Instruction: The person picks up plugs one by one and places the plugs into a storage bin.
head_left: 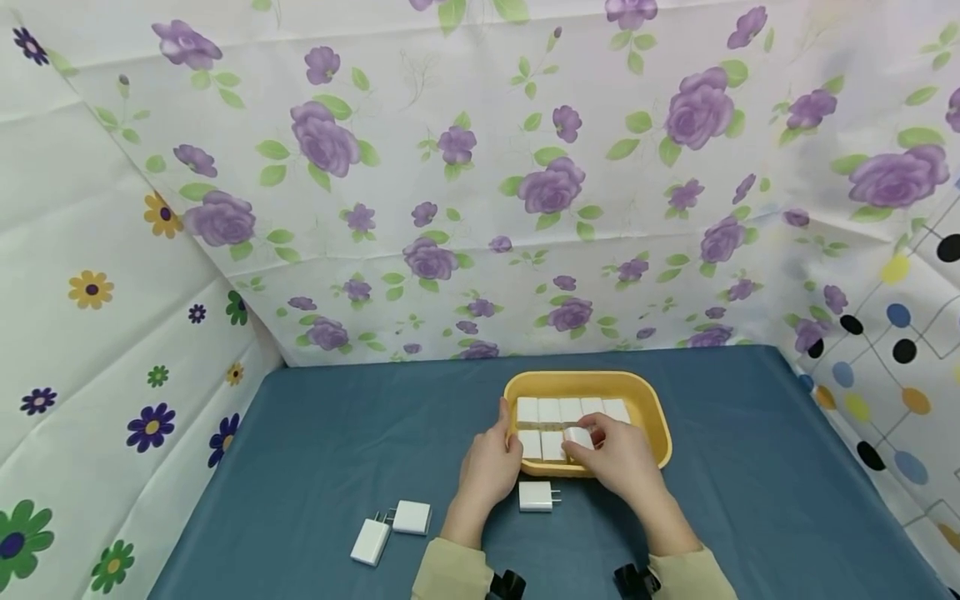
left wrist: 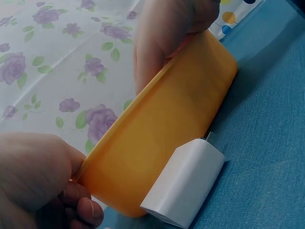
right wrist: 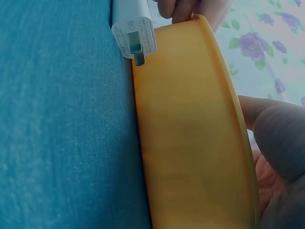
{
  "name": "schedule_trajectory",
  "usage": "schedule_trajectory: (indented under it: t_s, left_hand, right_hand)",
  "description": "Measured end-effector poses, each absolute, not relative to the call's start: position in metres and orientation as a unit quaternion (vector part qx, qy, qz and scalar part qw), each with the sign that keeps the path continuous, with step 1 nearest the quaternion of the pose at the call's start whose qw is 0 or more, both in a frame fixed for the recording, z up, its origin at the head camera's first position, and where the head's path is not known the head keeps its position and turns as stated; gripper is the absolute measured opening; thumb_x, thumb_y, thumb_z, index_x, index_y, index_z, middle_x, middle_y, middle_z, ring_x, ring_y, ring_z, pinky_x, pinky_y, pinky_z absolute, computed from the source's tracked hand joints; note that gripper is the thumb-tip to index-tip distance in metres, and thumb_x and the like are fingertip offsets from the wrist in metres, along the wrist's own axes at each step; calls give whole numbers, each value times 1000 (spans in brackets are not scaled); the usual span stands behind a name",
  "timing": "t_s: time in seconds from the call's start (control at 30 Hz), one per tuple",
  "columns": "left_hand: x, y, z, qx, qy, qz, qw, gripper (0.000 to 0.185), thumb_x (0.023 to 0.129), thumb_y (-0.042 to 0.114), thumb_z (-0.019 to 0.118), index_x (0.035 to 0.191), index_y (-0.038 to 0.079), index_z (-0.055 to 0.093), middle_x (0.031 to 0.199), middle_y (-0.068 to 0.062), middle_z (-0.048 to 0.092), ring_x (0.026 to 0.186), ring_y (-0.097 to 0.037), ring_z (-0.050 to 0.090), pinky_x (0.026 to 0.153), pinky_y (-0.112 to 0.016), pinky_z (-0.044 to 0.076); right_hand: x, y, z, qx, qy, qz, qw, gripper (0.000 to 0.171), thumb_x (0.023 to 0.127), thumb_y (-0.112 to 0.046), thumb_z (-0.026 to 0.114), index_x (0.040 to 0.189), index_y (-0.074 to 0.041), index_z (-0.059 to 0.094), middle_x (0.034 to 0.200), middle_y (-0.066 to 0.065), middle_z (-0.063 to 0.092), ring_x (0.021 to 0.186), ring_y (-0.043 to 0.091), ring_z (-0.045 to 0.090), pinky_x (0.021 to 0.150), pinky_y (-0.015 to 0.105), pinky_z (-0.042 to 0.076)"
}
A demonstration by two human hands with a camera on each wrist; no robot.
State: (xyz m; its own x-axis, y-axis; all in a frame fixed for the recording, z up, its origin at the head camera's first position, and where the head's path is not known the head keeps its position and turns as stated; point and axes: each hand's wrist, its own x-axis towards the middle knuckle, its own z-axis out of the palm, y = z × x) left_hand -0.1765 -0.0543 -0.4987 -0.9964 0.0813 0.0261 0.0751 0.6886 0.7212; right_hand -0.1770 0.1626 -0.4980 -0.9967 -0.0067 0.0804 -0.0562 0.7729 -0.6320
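A yellow tray [head_left: 577,381] stands on the blue table and holds two rows of white chargers [head_left: 570,410]. My left hand [head_left: 501,437] grips the tray's front left rim, thumb over the edge and fingers curled under it [left wrist: 52,191]. My right hand [head_left: 600,442] reaches over the front rim and pinches a white charger [head_left: 577,436] in the tray's front row. Another white charger [head_left: 536,496] lies on the table against the tray's front wall [left wrist: 167,119], prongs to the right. It also shows in the wrist views [left wrist: 183,188] [right wrist: 132,28], beside the tray wall [right wrist: 190,143].
Two more white chargers [head_left: 371,542] [head_left: 411,517] lie on the blue cloth at the front left. Floral sheets [head_left: 450,167] wall the table at the back and left, and a dotted sheet [head_left: 892,350] closes the right side.
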Motion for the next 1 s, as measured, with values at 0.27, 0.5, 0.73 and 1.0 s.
schedule_trajectory:
  t_s: [0.27,0.5,0.73,1.0]
  left_hand:
    - [-177,-54,-499,44,920,389,1,65,106,14,56,167,3,34,54,1,44,43,-13,34,44,-32,26]
    - [-177,-53,-499,43,921,388,1,65,106,14,56,167,3,34,56,-1,49,44,-15,37,45,-33,27]
    - [-177,-52,-500,38,922,386,5,65,107,14,57,167,5,34,56,-1,47,43,-14,35,45,-32,27]
    - [-178,-53,-500,35,921,388,4,65,107,14,57,167,4,34,57,-1,47,44,-15,36,46,-32,27]
  right_hand:
    - [-177,160,-496,4,-947,320,25,42,88,-40,88,114,-10,76,72,0,59,60,18,51,59,36,43]
    - [-175,159,-494,-4,-946,323,9,45,88,-40,88,115,-7,75,67,1,55,56,19,49,57,36,39]
    - [-175,159,-493,-12,-946,323,-4,46,89,-43,87,116,-8,75,70,1,58,57,19,51,58,36,41]
    - [-176,158,-492,-9,-948,319,1,42,90,-38,87,115,-6,76,72,0,60,61,18,53,60,36,44]
